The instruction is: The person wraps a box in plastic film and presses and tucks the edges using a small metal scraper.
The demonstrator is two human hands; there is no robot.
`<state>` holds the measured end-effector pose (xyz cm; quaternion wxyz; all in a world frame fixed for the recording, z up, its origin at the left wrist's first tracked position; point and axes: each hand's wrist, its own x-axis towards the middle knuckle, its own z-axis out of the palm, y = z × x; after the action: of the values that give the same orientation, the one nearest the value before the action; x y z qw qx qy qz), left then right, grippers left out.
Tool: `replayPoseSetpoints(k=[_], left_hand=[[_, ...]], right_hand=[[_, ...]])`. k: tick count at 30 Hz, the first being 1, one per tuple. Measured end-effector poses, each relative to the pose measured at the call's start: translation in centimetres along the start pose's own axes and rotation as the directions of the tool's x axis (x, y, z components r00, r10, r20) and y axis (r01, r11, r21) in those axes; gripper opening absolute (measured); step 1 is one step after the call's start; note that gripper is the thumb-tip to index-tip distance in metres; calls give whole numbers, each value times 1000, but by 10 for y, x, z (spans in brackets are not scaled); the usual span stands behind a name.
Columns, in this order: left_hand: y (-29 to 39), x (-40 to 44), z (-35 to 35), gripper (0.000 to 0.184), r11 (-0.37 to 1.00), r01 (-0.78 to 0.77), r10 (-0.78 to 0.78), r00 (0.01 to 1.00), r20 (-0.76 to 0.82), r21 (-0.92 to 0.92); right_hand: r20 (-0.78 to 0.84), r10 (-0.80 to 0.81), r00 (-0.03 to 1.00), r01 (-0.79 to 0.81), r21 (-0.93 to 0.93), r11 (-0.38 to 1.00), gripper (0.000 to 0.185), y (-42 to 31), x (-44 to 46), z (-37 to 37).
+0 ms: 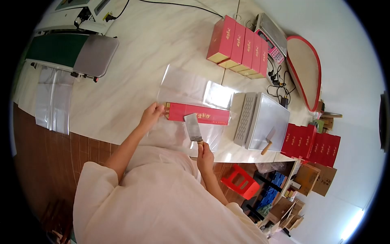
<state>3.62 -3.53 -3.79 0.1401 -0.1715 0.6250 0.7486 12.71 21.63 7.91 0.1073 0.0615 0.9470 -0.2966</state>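
Observation:
A long red box with gold lettering lies on clear plastic film at the table's front edge. At the box's left end my left hand is closed, its fingers pinching the film there; whether they also grip the box I cannot tell. My right hand is wrapped round the wooden handle of a scraper. The scraper's wide metal blade overlaps the near long side of the box; contact is not certain from here.
Several red boxes stand at the back beside a scale. To the right, a sealing plate machine carries another scraper. More red boxes are beyond. A conveyor machine stands left, near film sheets. A red stool is below.

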Motion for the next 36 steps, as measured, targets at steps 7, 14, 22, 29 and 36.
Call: replayPoseSetpoints(k=[7, 14, 22, 29, 36], left_hand=[[1, 0, -1, 27, 997, 17, -13, 999, 50, -78], [7, -7, -3, 28, 980, 94, -79, 993, 89, -175], [2, -3, -9, 23, 955, 187, -162, 979, 122, -231], [-9, 1, -17, 22, 956, 148, -107, 979, 172, -252], [4, 2, -15, 29, 958, 150, -108, 978, 179, -243]], right_hand=[[-55, 49, 997, -41, 130, 991, 27, -24, 14, 18], [40, 19, 999, -15, -95, 995, 21, -70, 17, 61], [117, -106, 987, 115, -69, 991, 21, -93, 36, 80], [18, -165, 986, 160, 150, 976, 20, -98, 39, 69], [45, -74, 996, 72, 47, 996, 22, -53, -3, 43]])
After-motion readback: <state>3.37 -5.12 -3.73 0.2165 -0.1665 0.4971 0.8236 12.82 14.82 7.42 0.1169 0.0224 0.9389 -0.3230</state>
